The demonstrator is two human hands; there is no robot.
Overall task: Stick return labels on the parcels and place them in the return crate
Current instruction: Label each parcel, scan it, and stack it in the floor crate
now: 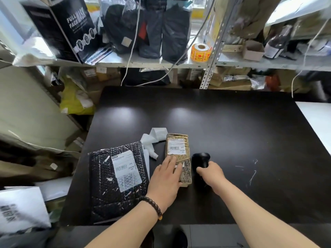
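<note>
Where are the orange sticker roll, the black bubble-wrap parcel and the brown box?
orange roll of stickers (199, 55): head view, printed outer side.
black bubble-wrap parcel (104, 183): head view, wrap left of its label.
small brown patterned cardboard box (187, 163): head view, top face beside its label.

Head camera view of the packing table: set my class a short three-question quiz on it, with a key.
1. True or false: the black bubble mailer bears a white label.
2. The right hand grips: A scissors, B a black handheld device, C a tape gun.
3. What colour is the parcel under the left hand?
Key: 1 true; 2 B; 3 brown.
</note>
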